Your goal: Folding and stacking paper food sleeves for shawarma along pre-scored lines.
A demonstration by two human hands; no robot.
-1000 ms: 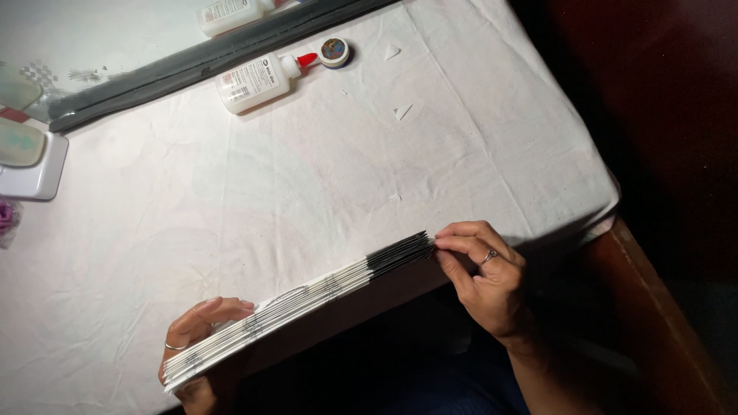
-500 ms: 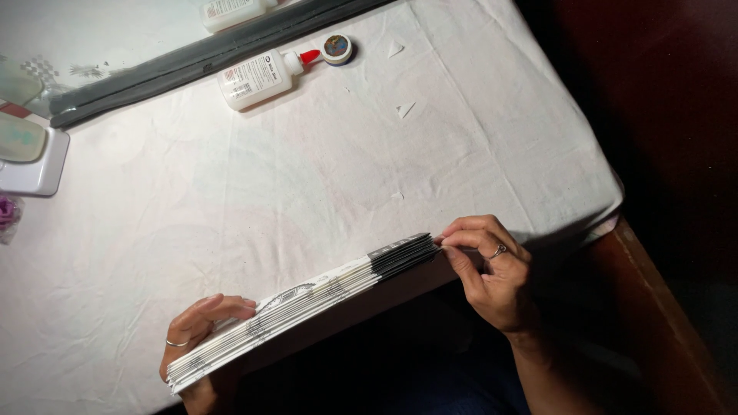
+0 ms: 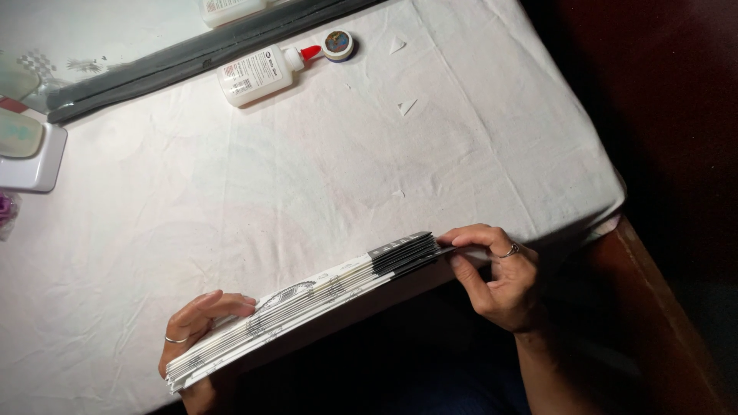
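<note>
A person holds a folded stack of paper (image 3: 307,303) edge-on at the near side of the table, one hand at each end. The stack runs slantwise, its low end to the person's left and its raised end to the right, and it hangs just over the table's near edge. Most of the layers are white with dark print; the right end shows dark, nearly black edges fanned slightly apart.

The right hand (image 3: 500,280) pinches that dark end, thumb beneath and fingertips on top, pressed together on the paper (a ring shows on one finger). The left hand (image 3: 196,327) cups the lower end from behind, fingers curled over the top edge and closed against the stack; it too wears a ring.

The white tablecloth (image 3: 307,177) is creased and covers the table to its right corner, where it hangs down. Well away from the hands, near the far edge, a white glue bottle (image 3: 257,73) with a red tip lies on its side, and a small round lid (image 3: 338,44) sits just beside that tip. A long dark grey strip (image 3: 192,58) runs behind them. A few small paper scraps (image 3: 406,106) lie on the cloth. At the far left sits a white tray (image 3: 31,157).
</note>
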